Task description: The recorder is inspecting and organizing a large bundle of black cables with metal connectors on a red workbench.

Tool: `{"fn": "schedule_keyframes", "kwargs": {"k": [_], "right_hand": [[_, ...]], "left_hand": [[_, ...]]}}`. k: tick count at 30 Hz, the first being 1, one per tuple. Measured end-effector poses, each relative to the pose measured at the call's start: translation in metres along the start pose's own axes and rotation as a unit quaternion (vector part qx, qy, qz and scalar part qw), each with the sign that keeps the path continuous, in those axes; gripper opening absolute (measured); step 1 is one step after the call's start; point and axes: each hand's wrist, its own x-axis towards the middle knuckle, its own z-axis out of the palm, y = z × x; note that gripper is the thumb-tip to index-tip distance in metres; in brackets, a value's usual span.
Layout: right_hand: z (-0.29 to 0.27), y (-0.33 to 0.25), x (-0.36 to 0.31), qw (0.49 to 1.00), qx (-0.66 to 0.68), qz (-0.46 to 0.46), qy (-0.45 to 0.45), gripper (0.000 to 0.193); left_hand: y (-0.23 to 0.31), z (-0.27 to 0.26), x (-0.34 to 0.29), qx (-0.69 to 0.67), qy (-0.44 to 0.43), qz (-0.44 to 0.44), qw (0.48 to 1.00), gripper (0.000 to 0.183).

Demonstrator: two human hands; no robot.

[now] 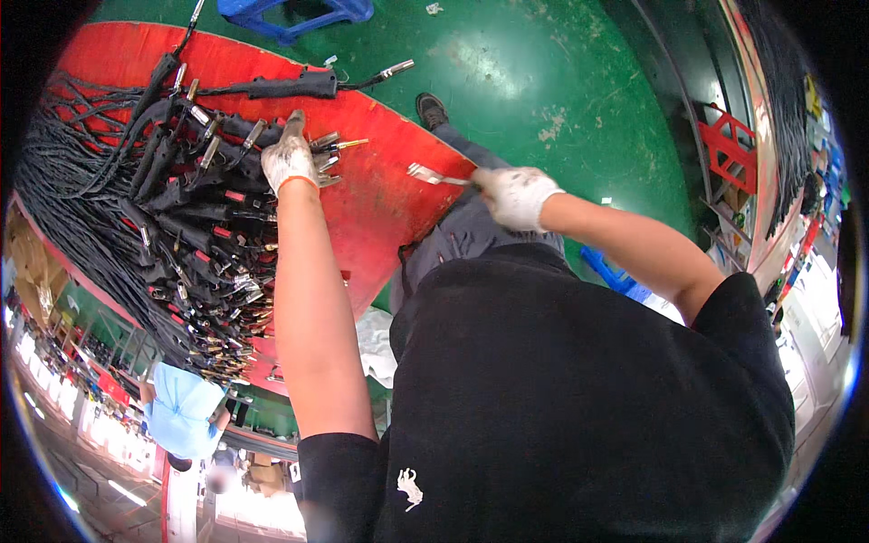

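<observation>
A large pile of black welding torches (186,213) with metal ends and red triggers covers the left part of the red table (371,213). My left hand (290,161), in a soiled white glove, is closed on a torch at the pile's right edge. Metal torch ends and a thin brass-coloured tip (351,143) stick out just right of this glove. My right hand (520,197), gloved too and blurred, grips a flat metal wrench (436,175) over the table's right edge, apart from the pile. Its fingers hide the wrench's handle.
Another torch (294,84) lies along the far table edge, its metal end reaching past it. Long black cables (68,167) run off to the left. A blue stool (294,14) stands on the green floor beyond. Away to the lower left is a person in light blue (184,409).
</observation>
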Motion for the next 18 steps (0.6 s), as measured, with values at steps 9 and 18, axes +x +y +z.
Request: {"fn": "schedule_keyframes", "kwargs": {"k": [9, 18], "right_hand": [[0.061, -0.104, 0.035, 0.989, -0.042, -0.123, -0.075, 0.037], [0.03, -0.087, 0.052, 0.778, 0.625, 0.048, 0.036, 0.024]], "left_hand": [[0.008, -0.011, -0.019, -0.009, -0.085, -0.052, 0.995, 0.046], [-0.005, -0.02, -0.007, -0.09, -0.13, -0.031, 0.987, 0.044]]}}
